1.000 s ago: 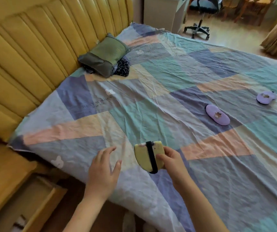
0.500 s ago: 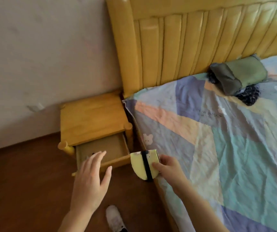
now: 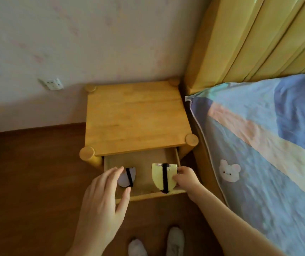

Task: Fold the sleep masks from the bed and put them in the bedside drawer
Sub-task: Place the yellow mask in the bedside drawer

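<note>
Bedside table (image 3: 135,117): pale wood, round post tops at the corners, standing against the wall with the bed to its right. Landmark for all entries below.

Drawer (image 3: 148,195): beneath the table top, pulled out toward the viewer, its interior visible.

Yellow sleep mask (image 3: 159,177): folded in half, black strap running across it. Over the right half of the open drawer, below the table's front edge. Whether it rests on the drawer floor cannot be told.

Right hand (image 3: 185,179): at the drawer's right front corner, fingers pinched together on the right edge of the yellow sleep mask.

Lilac sleep mask (image 3: 132,173): folded, black strap across it. Lying in the left half of the drawer, partly covered by the left hand.

Left hand (image 3: 102,204): in front of the drawer's left half, fingers spread and apart, gripping nothing; fingertips overlap the lilac mask, contact uncertain.

Bedsheet (image 3: 258,154): patchwork of blue, peach and teal with a white rabbit motif, right of the table.

Headboard (image 3: 258,37): yellow, padded in vertical channels, behind and right of the table.

Wall socket (image 3: 51,83): white, left of the table.
</note>
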